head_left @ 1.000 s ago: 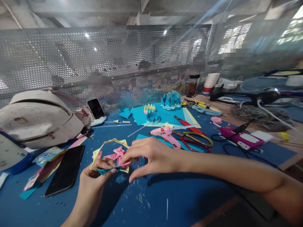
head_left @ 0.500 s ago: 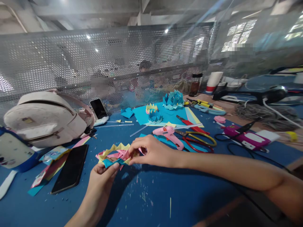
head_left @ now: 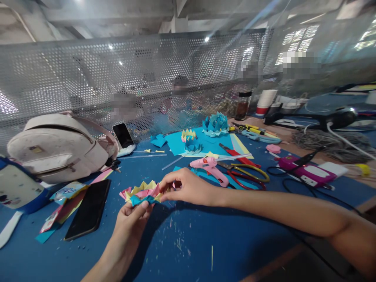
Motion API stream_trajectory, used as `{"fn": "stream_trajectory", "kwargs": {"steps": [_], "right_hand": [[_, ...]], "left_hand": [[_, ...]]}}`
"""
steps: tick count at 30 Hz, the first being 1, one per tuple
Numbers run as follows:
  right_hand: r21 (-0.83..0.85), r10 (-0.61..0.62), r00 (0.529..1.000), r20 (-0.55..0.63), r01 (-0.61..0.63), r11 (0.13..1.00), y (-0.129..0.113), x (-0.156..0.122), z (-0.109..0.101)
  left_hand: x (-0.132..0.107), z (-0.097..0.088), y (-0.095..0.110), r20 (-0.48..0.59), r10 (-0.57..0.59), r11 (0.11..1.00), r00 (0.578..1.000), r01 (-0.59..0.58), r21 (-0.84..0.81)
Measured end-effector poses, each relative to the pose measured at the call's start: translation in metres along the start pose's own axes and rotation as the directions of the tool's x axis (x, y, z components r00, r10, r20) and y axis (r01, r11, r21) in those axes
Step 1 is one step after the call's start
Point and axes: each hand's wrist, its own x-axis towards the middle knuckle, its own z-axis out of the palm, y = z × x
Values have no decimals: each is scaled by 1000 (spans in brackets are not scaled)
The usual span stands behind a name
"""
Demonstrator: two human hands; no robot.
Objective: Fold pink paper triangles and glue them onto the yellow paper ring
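Observation:
A ring of folded paper (head_left: 143,192) in yellow, pink and blue is held above the blue table between both hands. My left hand (head_left: 133,215) grips its near left side, the thumb pressed on the blue folds. At the ring's right side, my right hand (head_left: 188,188) pinches the paper with thumb and fingers; the fingertips are partly hidden behind the folds. Just beyond my right wrist lies a pink glue gun (head_left: 210,169) with a clear glue stick in its back. Scissors (head_left: 246,174) with yellow and red handles lie to its right.
Farther back are blue paper sheets (head_left: 176,143), a small yellow-and-blue paper ring (head_left: 189,141) and a blue paper flower (head_left: 215,124). On the left are a black phone (head_left: 88,209) and a pale backpack (head_left: 61,149). A magenta device (head_left: 307,171) with black cable lies right. A perforated metal screen (head_left: 147,78) stands behind.
The paper ring has tilted flatter, its far points sitting slightly lower. Both hands keep their grip in nearly the same place.

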Motion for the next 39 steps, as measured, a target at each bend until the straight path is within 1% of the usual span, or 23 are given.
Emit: {"fn": "stream_trajectory", "kwargs": {"steps": [3, 7, 11, 16, 20, 23, 24, 25, 26, 27, 28, 29, 30, 31, 32, 33, 34, 35, 36, 37, 39], "right_hand": [[0, 8, 1000, -10, -8, 1000, 2, 0, 1], [-7, 21, 999, -28, -22, 1000, 0, -1, 3], [-18, 27, 999, -29, -28, 999, -1, -1, 3], [-23, 6, 999, -40, -7, 1000, -1, -1, 4], [-70, -7, 999, -43, 4, 998, -4, -1, 1], [-100, -37, 997, -61, 31, 995, -7, 0, -3], [-109, -54, 996, -67, 47, 993, -8, 0, -5], [-120, -71, 995, -72, 62, 991, -8, 0, -7], [-136, -86, 993, -79, 75, 988, -8, 1, -8], [-157, -98, 992, -83, 84, 984, -8, 1, -10], [-178, -107, 991, -80, 92, 980, -8, 1, -11], [-199, -114, 991, -75, 97, 975, -7, 1, -12], [-218, -121, 990, -69, 104, 970, -7, 1, -13], [-233, -128, 990, -57, 112, 966, -7, 1, -14], [-243, -135, 990, -39, 121, 962, -8, 1, -14], [-254, -138, 990, -14, 130, 958, -9, 0, -15], [-270, -142, 990, 16, 141, 953, -10, 0, -15], [-290, -146, 988, 51, 154, 945, -11, -1, -14], [-311, -150, 985, 89, 171, 935, -12, -1, -14], [-332, -155, 980, 127, 189, 924, -14, -2, -13], [-355, -167, 969, 182, 224, 908, -16, -4, -11]], "left_hand": [[1, -1, -1, 40, -47, 996, 998, 50, -76], [2, -1, 0, 58, -79, 989, 995, 86, -123], [2, -2, 0, 52, -90, 985, 995, 96, -142], [2, -2, 1, 45, -86, 985, 995, 92, -149], [3, -2, 3, 50, -77, 990, 996, 82, -116], [6, -6, 6, 59, -65, 994, 996, 70, -86], [7, -8, 8, 70, -44, 998, 997, 48, -48], [8, -10, 11, 88, -2, 1000, 996, 0, 13], [9, -13, 15, 112, 63, 993, 992, -73, 89], [9, -15, 19, 137, 148, 971, 979, -170, 170], [10, -17, 24, 164, 252, 926, 954, -286, 246], [10, -18, 30, 185, 358, 866, 915, -400, 300], [10, -18, 35, 200, 460, 796, 865, -502, 338], [9, -18, 40, 233, 548, 713, 803, -594, 372], [9, -17, 45, 285, 608, 624, 741, -668, 406], [8, -15, 49, 345, 642, 538, 685, -723, 434], [7, -14, 52, 409, 652, 459, 638, -762, 457], [6, -13, 53, 467, 645, 393, 605, -786, 476], [5, -12, 54, 513, 629, 343, 584, -801, 490], [4, -11, 54, 549, 609, 311, 572, -809, 499], [3, -9, 51, 600, 560, 288, 571, -813, 506]]}}
